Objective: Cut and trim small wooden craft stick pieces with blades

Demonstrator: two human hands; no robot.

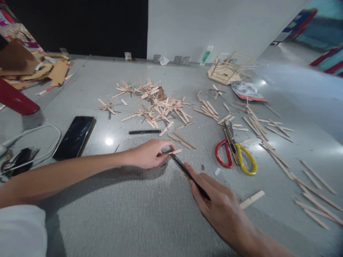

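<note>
My left hand [150, 154] pinches a short flat wooden stick [176, 152] between thumb and finger. My right hand [214, 196] is wrapped round a utility knife [190, 175], dark with yellow along its side. The knife's tip meets the stick near my left fingertips; I cannot tell how deep it bites. Just beyond the hands lie a pair of thin wooden sticks [183, 140] and a black pen [144, 132]. Scissors [232, 150] with one red and one yellow handle rest to the right. A notched stick [252, 199] lies beside my right wrist.
A pile of wooden pieces [160, 103] spreads across the middle. Long sticks [278, 157] are scattered at right. A stick frame [227, 71] and a plastic packet [248, 92] stand at the back right. A phone [75, 137], a white cable [32, 127] and cardboard [18, 59] are at left.
</note>
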